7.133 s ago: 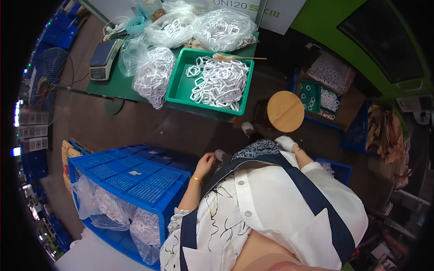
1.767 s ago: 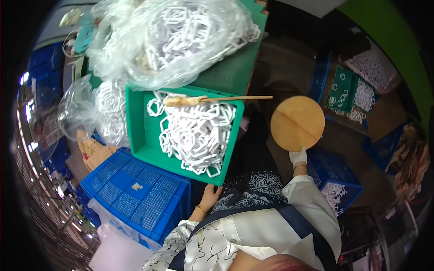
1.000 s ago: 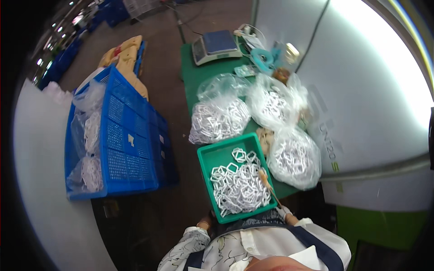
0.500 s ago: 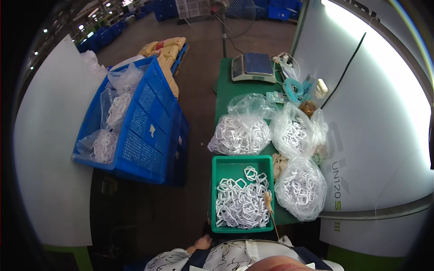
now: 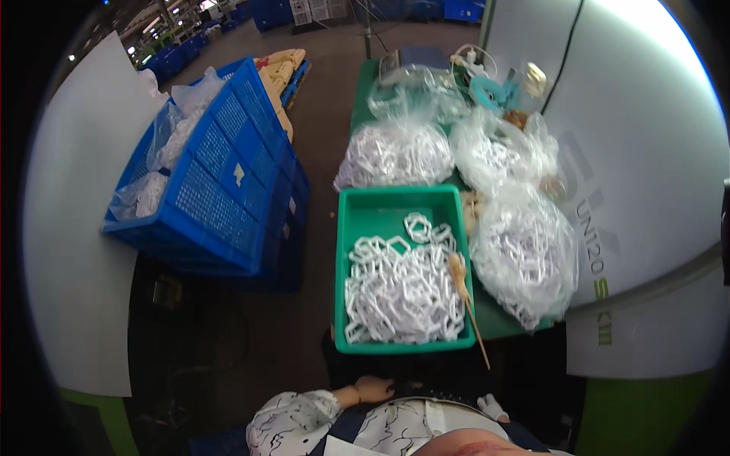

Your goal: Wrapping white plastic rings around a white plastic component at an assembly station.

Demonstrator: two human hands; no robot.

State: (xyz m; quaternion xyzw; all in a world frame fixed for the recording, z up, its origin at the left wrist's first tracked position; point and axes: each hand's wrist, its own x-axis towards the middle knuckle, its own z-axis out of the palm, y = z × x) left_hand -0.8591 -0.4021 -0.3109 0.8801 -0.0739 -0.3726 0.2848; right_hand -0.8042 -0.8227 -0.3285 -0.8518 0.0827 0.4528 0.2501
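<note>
Low in front of my body, my left hand (image 5: pixel 374 389) lies near my lap, below the green tray (image 5: pixel 344 266) and apart from it. It is small and dim, so its finger posture is unclear. On the other side of my waist rests my right hand (image 5: pixel 494 408), apparently in a white covering, its fingers mostly hidden. White plastic chain-like links (image 5: pixel 403 292) are heaped in the tray. A thin beige tool with a thicker end (image 5: pixel 459 277) leans over the tray's right side, its narrow shaft sticking out past the near rim.
Clear bags of white links (image 5: pixel 395 156) crowd the green table (image 5: pixel 498 323) behind and right of the tray. A scale (image 5: pixel 422 57) and blue tape roll (image 5: pixel 487 93) sit farther back. Stacked blue crates (image 5: pixel 220 175) holding bags stand left; a white panel (image 5: pixel 639 175) bounds the right.
The whole view has shifted, so the tray and bags appear higher and larger. More of both my hands shows low in the picture. The links and beige tool keep their places in the tray.
</note>
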